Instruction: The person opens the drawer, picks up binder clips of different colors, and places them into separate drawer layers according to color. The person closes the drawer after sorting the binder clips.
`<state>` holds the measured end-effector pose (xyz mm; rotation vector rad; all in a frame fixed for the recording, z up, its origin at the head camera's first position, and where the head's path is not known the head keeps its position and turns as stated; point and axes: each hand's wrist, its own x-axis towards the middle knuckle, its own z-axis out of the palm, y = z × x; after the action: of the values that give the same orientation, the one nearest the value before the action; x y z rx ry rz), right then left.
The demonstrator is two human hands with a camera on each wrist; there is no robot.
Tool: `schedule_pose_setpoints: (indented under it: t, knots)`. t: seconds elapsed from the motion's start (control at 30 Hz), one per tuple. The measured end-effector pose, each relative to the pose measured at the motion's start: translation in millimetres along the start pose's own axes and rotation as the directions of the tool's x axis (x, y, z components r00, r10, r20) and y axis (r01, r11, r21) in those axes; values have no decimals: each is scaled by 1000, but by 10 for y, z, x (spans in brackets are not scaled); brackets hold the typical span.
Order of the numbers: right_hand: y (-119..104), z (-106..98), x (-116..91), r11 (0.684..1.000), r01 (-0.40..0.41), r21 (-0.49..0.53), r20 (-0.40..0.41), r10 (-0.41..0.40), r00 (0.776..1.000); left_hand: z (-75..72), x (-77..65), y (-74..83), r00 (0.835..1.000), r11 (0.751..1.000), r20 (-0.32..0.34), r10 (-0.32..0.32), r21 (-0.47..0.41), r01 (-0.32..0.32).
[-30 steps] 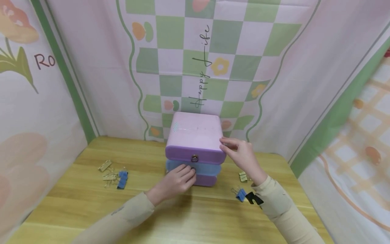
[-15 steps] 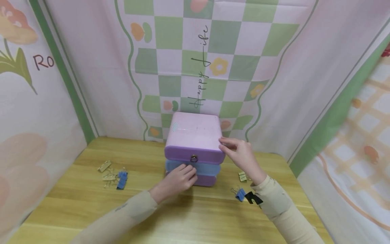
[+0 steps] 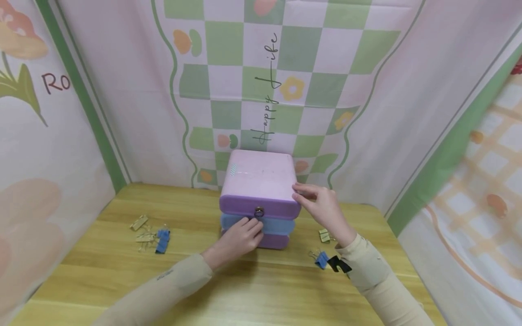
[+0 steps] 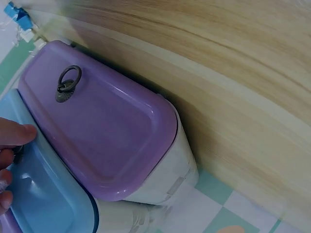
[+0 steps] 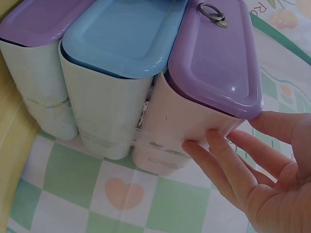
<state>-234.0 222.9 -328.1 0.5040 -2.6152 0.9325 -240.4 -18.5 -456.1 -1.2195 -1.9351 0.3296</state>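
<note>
Left hand (image 3: pixel 238 237) has shifted slightly right and up since the first frame; its fingers now cover the ring pull (image 4: pixel 18 154) of the blue drawer (image 3: pixel 281 225) in the head view, where the pull showed before. Right hand (image 3: pixel 326 210) holds its place. Left grip: thumb and curled fingers pinch the pull, per left wrist view. Right grip: not clenched; extended fingers touch the pink side wall (image 5: pixel 182 114) of the top box, thumb at the corner of the upper purple drawer (image 3: pixel 240 206). Drawer unit (image 3: pixel 261 174) stands upright at the rear of the wooden table (image 3: pixel 195 203), just in front of the checkered cloth (image 3: pixel 228 40); blue front sits between the upper purple drawer and the lower purple drawer (image 3: pixel 274 241). On the table, left of the unit: two gold clips (image 3: pixel 139 222) near a blue clip (image 3: pixel 162 242). On the right: a yellow clip (image 3: pixel 324 236), another blue clip (image 3: pixel 321 260) and a black clip (image 3: pixel 340 264) beside the right sleeve (image 3: pixel 364 267)
</note>
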Motion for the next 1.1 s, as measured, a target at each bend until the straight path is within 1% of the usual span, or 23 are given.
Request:
schedule_pose_setpoints:
  t: [0.13,0.3,0.43,0.6,0.73,0.93,1.1]
  knots:
    - [-1,-1,-1,1000,-2,9,-2,2,1000,17,8,18,1000,1000,-13,-10,-2,10]
    - [-5,-4,2,1000,-8,12,-2,8,1000,12,21,45,999,999,-31,-38,-7,38]
    - [-6,-7,0,1000,-13,21,-1,13,1000,14,13,68,996,997,-49,-68,-37,67]
    - [-3,-7,1,1000,-19,22,4,19,1000,6,-13,95,994,992,-49,-97,-85,92]
    - [-1,-9,0,999,-22,24,2,22,1000,-3,-23,111,993,991,-60,-104,-86,99]
    - [-2,-7,0,1000,-20,15,1,20,1000,-18,-38,124,988,994,-118,-99,-67,91]
    - [-2,-7,3,1000,-23,14,0,23,1000,-45,-60,129,980,996,-180,-83,-47,75]
